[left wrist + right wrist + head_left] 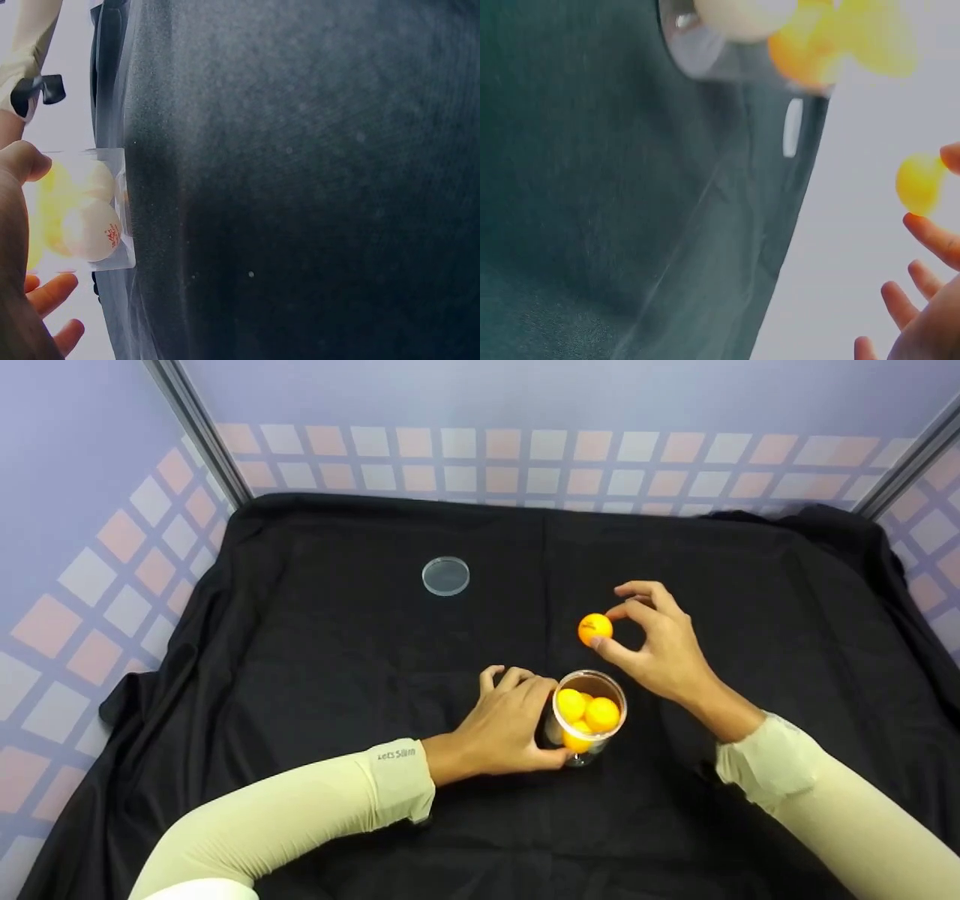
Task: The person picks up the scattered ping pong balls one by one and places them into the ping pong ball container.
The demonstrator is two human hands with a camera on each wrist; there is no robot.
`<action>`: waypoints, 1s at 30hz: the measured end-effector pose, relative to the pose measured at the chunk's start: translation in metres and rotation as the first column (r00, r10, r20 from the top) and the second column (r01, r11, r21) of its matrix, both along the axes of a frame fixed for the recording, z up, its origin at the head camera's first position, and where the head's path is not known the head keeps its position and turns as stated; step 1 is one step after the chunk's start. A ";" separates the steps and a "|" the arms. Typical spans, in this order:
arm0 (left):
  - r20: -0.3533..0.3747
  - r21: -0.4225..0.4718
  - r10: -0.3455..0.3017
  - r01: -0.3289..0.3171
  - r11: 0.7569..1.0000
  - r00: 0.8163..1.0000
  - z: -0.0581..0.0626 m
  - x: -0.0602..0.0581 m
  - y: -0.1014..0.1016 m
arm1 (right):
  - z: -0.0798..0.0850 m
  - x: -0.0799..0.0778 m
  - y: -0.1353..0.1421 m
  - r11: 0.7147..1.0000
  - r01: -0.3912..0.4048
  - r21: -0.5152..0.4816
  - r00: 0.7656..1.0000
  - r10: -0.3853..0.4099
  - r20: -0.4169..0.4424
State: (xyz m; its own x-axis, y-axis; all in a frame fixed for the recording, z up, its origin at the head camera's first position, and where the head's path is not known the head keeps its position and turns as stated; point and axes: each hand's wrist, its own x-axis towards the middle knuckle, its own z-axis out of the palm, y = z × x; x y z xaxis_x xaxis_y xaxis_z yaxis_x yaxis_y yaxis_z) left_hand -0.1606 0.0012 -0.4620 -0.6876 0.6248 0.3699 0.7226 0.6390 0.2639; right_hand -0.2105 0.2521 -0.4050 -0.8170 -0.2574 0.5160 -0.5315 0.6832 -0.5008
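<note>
My right hand [664,649] pinches an orange ping-pong ball [595,629] between thumb and fingertip, above and beyond a clear plastic jar [555,727]. The same orange ball [919,184] shows at the right of the right wrist view, apart from the jar. My left hand [506,727] grips the jar from its left side, thumb at the near side and fingers at the far side. Several orange balls [602,714] fill the open-topped jar. Lower in it, the left wrist view shows white balls [94,229], one with red print.
A clear round lid [445,576] lies flat on the black cloth [360,660], beyond the hands and to the left. Tiled-pattern walls [525,457] enclose the table at the back and sides.
</note>
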 end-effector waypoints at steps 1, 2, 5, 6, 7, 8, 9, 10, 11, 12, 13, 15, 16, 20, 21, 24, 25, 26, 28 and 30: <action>0.002 -0.002 0.000 0.000 1.000 1.000 0.000 0.000 0.000 | 0.002 0.005 0.000 1.000 -0.015 0.001 1.000 0.015 -0.014; 0.003 -0.004 0.000 0.000 1.000 1.000 0.000 0.000 0.000 | 0.004 0.010 -0.001 1.000 -0.031 -0.002 0.999 0.031 -0.028; 0.017 -0.012 0.001 -0.001 1.000 1.000 0.001 0.000 0.000 | 0.009 0.025 -0.003 0.997 -0.072 -0.006 0.996 0.072 -0.051; 0.022 -0.014 0.001 -0.001 1.000 1.000 0.001 0.000 0.000 | 0.011 0.030 -0.004 0.996 -0.085 -0.006 0.995 0.085 -0.056; 0.027 -0.015 0.001 -0.001 1.000 1.000 0.002 0.000 0.000 | 0.012 0.035 -0.005 0.995 -0.097 -0.008 0.994 0.096 -0.059; 0.032 -0.015 0.000 0.001 1.000 0.999 0.002 0.000 -0.001 | 0.013 0.040 -0.006 0.994 -0.110 -0.012 0.992 0.109 -0.063; 0.036 -0.014 -0.001 0.002 1.000 0.999 0.002 0.000 -0.001 | 0.014 0.044 -0.007 0.992 -0.123 -0.014 0.990 0.121 -0.069; 0.039 -0.013 -0.002 0.003 1.000 0.999 0.002 0.000 -0.001 | 0.015 0.048 -0.008 0.991 -0.136 -0.015 0.988 0.134 -0.076; 0.043 -0.012 -0.003 0.004 1.000 0.999 0.003 0.000 -0.001 | 0.015 0.051 -0.009 0.989 -0.148 -0.016 0.985 0.146 -0.086; 0.045 -0.012 -0.004 0.004 1.000 0.999 0.003 0.000 -0.001 | 0.015 0.054 -0.010 0.987 -0.161 -0.015 0.983 0.158 -0.097; 0.046 -0.011 -0.004 0.005 1.000 0.999 0.003 0.000 -0.002 | 0.015 0.056 -0.011 0.985 -0.172 -0.010 0.980 0.170 -0.108; 0.048 -0.010 -0.005 0.006 1.000 0.999 0.003 0.000 -0.002 | 0.013 0.061 -0.012 0.983 -0.183 0.003 0.976 0.182 -0.120; 0.050 -0.011 -0.004 0.005 1.000 0.999 0.003 0.000 -0.002 | 0.011 0.062 -0.012 0.983 -0.184 0.009 0.976 0.184 -0.120; 0.053 -0.013 0.000 0.001 1.000 0.999 0.003 0.000 -0.001 | 0.005 0.068 -0.011 0.984 -0.178 0.025 0.978 0.180 -0.101; 0.054 -0.013 0.000 0.001 1.000 0.999 0.002 0.000 -0.001 | 0.003 0.068 -0.010 0.984 -0.178 0.025 0.979 0.179 -0.099; 0.055 -0.014 -0.001 0.001 1.000 0.999 0.002 0.000 -0.001 | 0.000 0.070 -0.009 0.983 -0.180 0.032 0.978 0.183 -0.104; 0.053 -0.015 0.000 0.001 1.000 0.999 0.003 0.000 -0.001 | -0.001 0.071 -0.009 0.983 -0.181 0.035 0.977 0.183 -0.107; 0.053 -0.016 0.000 0.001 1.000 0.999 0.003 0.000 -0.001 | -0.002 0.071 -0.009 0.983 -0.180 0.034 0.977 0.183 -0.108; 0.049 -0.016 0.000 0.000 1.000 0.999 0.003 0.001 -0.001 | -0.003 0.072 -0.009 0.983 -0.179 0.036 0.977 0.182 -0.109; 0.047 -0.017 0.002 -0.001 1.000 0.999 0.003 0.001 -0.001 | -0.003 0.072 -0.008 0.984 -0.178 0.033 0.978 0.180 -0.106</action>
State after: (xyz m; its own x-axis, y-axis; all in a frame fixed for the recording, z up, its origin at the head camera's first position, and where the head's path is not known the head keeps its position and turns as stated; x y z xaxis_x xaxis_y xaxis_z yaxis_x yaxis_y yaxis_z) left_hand -0.1599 0.0004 -0.4590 -0.7051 0.6297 0.3260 0.7085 0.6449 0.2867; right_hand -0.1386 0.2438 -0.4081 -0.6963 -0.4074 0.5909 -0.6964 0.5830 -0.4186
